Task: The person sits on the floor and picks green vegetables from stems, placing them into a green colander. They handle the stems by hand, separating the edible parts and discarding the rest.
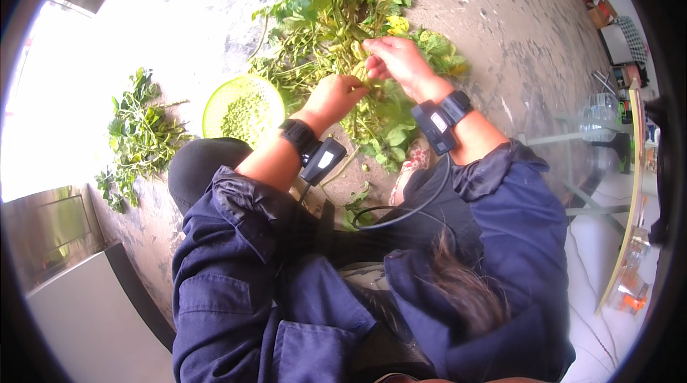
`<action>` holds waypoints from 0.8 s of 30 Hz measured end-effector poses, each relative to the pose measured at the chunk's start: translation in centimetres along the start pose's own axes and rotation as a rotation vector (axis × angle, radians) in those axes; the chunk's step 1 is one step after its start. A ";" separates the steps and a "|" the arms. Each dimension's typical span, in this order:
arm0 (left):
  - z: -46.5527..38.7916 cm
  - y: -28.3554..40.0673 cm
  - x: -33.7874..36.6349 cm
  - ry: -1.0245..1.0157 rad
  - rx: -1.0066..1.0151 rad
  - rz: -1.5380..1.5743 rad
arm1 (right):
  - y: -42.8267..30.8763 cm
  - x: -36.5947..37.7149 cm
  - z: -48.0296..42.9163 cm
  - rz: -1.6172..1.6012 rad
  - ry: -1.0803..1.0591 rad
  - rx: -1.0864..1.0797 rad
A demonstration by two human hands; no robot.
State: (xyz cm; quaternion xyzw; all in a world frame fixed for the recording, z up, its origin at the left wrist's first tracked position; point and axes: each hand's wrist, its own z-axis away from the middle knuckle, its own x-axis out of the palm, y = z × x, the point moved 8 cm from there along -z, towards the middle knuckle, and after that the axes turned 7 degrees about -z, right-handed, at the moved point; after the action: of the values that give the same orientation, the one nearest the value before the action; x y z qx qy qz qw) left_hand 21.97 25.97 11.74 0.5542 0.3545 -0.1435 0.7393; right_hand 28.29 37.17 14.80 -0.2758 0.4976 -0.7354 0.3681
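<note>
A heap of leafy green bean plants [343, 12] lies on the floor before me, with plump pods [358, 51] among its stems. My left hand [338, 94] has its thumb and fingers closed around a stem or pod in the middle of the heap; the fingers partly hide which. Just above and to the right, my right hand [394, 61] pinches at a yellowish pod, its thumb and forefinger close together. Left of the heap stands a yellow-green plastic basket [213, 106] holding many loose green pods [244, 117]. Both wrists bear black strapped devices.
A smaller pile of leafy stems [140, 138] lies on the floor at the left. A cable [400, 222] loops over my lap from the wrist device. At the right stand a glass-topped table [633, 195] and large clear bottles [601, 109]; a pale panel [96, 318] is at lower left.
</note>
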 end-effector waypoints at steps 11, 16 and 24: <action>-0.5 -1.7 -0.1 0.101 0.014 0.046 | 1.9 0.6 1.8 0.430 -0.122 0.066; -0.2 -1.1 0.6 0.045 0.035 0.143 | 2.7 0.6 1.8 0.368 -0.109 0.148; 0.3 -0.8 0.9 -0.001 -0.032 0.078 | 3.8 0.9 2.2 0.194 -0.133 0.238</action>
State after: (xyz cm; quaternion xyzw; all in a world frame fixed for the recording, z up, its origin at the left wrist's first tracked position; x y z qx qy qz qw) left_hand 22.24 25.60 10.58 0.5558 0.3347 -0.1091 0.7531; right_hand 30.46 34.37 12.00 -0.2289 0.4058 -0.7302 0.4997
